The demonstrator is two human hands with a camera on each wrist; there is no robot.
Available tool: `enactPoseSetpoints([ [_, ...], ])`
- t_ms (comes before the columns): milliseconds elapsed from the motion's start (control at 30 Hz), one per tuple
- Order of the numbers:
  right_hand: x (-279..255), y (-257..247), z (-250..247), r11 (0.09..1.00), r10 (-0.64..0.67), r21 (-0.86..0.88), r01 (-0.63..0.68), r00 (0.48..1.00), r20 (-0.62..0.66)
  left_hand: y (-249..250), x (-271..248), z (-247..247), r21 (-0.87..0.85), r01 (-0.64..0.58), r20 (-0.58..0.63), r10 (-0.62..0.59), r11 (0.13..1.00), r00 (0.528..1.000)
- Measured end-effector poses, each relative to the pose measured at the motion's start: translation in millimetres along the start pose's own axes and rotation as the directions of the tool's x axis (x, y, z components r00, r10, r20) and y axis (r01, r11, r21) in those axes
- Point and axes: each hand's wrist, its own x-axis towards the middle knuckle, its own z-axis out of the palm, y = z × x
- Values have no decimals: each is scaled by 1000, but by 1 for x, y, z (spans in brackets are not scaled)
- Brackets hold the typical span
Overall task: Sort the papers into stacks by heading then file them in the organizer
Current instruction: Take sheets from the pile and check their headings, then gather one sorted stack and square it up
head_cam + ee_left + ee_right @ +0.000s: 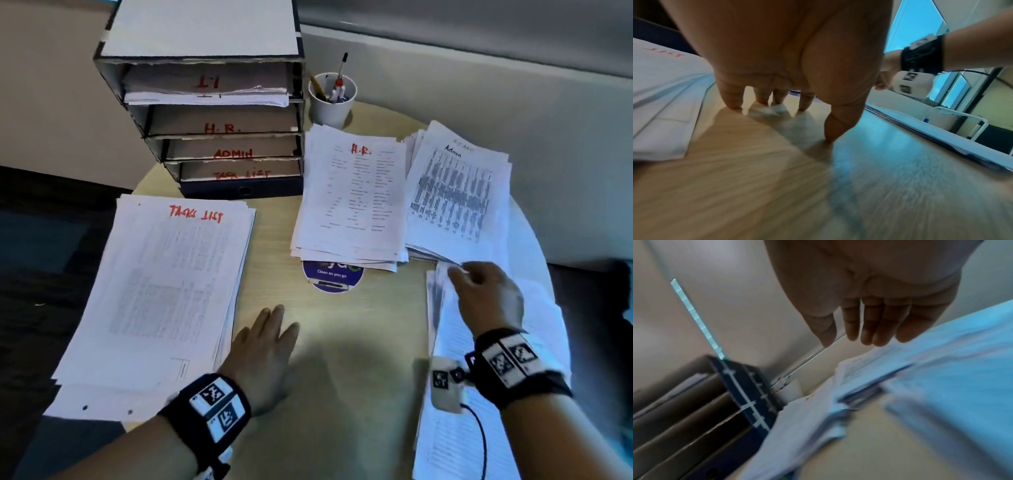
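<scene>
A cardboard organizer with shelves marked I.T, H.R., ADMIN and TASK LIST stands at the back left; papers lie on its I.T shelf. On the round table are a Task List stack at the left, an H.R. stack in the middle and an Admin stack to its right. A loose pile of papers lies at the near right. My left hand rests flat on bare wood beside the Task List stack. My right hand hovers over the loose pile's far corner, fingers straight and holding nothing.
A white cup of pens stands right of the organizer. A round blue "Clean as you go" sticker peeks out under the H.R. stack. The wooden table ends close to the stacks on both sides; a wall is behind.
</scene>
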Motion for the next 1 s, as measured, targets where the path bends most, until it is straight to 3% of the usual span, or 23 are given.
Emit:
enactPoseSetpoints([
  [67, -28, 61, -29, 994, 76, -76, -79, 996, -36, 7, -2, -4, 47, -5, -10, 5, 999, 1000],
  [167, -54, 148, -73, 940, 298, -147, -308, 951, -87, 38, 3, -10, 66, -98, -39, 101, 993, 994],
  [267, -67, 196, -96, 903, 428, -2, -429, 901, 74, 90, 16, -7, -8, -208, -3, 208, 978, 978],
  [333, -71, 218, -96, 864, 427, 176, -472, 872, 238, 129, 29, -2, -92, -244, 18, 247, 965, 969],
  [400, -73, 236, -88, 823, 401, 279, -495, 854, 331, 159, 39, 5, -281, -233, 36, 253, 931, 967],
  [500, -78, 240, -79, 797, 357, 365, -480, 863, 357, 189, 47, 17, -486, -173, 100, 251, 857, 963],
  [700, -89, 240, -93, 817, 306, 368, -443, 875, 375, 210, 38, 30, -462, -146, 207, 267, 875, 941],
  [767, -91, 244, -103, 878, 246, 312, -363, 901, 356, 210, 30, 26, -418, -146, 249, 267, 897, 931],
  [833, -88, 250, -114, 954, 163, 188, -232, 932, 325, 210, 20, 18, -231, -240, 129, 274, 943, 953],
  [867, -85, 249, -120, 977, 122, 123, -171, 935, 334, 211, 15, 13, -132, -302, -24, 302, 944, 953],
  [900, -81, 244, -126, 995, 81, 21, -95, 929, 361, 213, 11, 7, -43, -375, -200, 360, 926, 911],
  [967, -73, 216, -135, 971, -63, -178, 157, 894, 444, 229, 9, -8, 149, -495, -506, 497, 856, 705],
  [1000, -69, 197, -137, 918, -161, -243, 312, 856, 491, 241, 10, -18, 238, -520, -567, 553, 820, 611],
])
